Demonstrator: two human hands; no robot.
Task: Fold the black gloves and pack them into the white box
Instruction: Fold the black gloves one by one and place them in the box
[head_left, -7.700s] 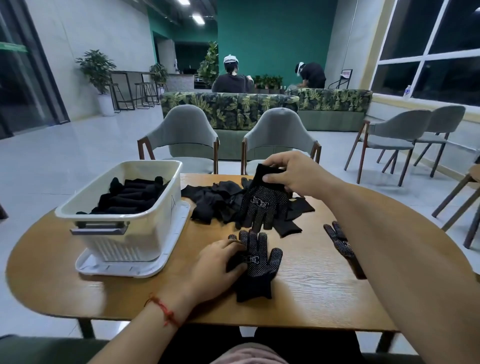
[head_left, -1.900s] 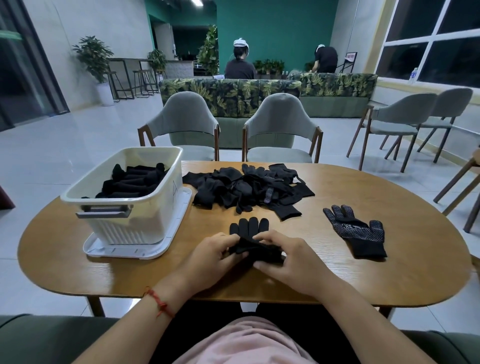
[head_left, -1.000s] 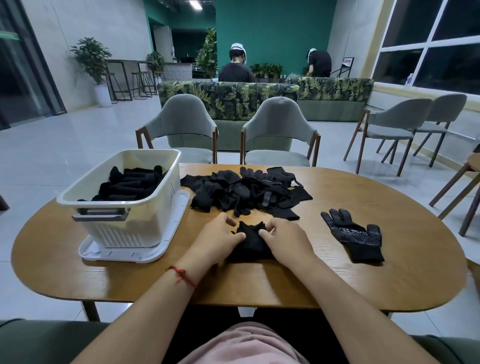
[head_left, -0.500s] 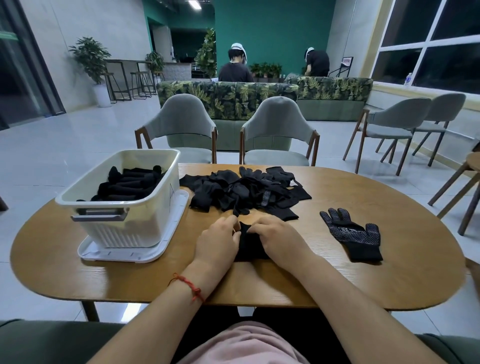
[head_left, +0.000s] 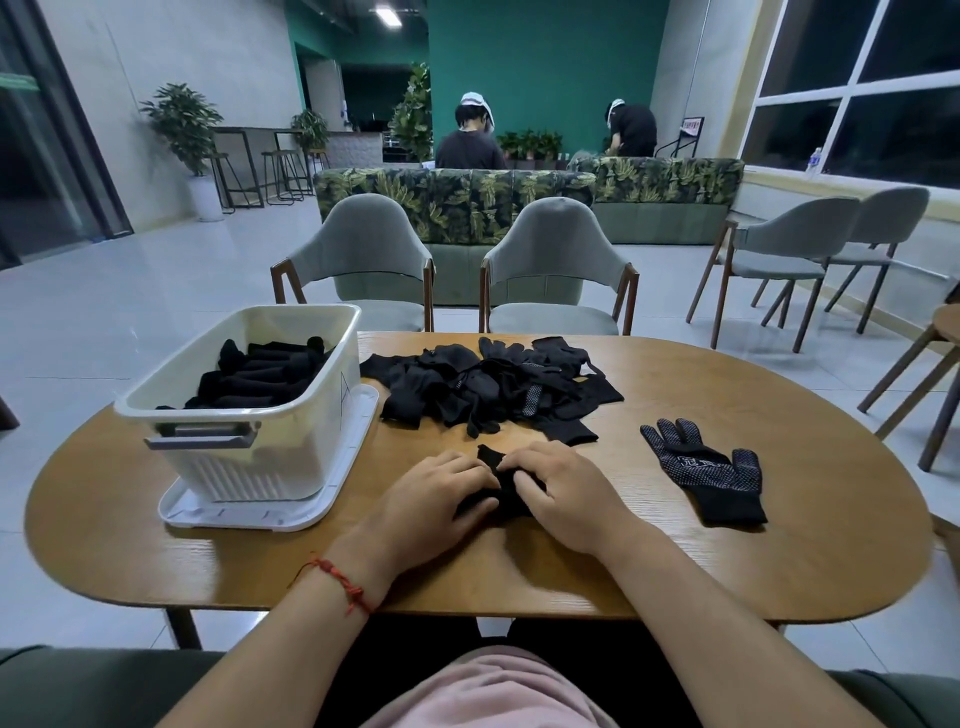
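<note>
Head view: the left hand (head_left: 441, 501) and right hand (head_left: 569, 493) sit side by side near the front of the wooden table (head_left: 701, 571), fingers curled down onto a bunched black glove (head_left: 493, 460) that both pinch between them, with only a few dark folds showing past the knuckles and thumbs. Just beyond the hands lies a loose pile of black gloves (head_left: 483, 389), and well to its right a single dotted glove (head_left: 709, 475) lies flat. Left of the pile the white box (head_left: 260, 467) stands on a white lid (head_left: 270, 514), with folded gloves (head_left: 260, 374) inside it.
</note>
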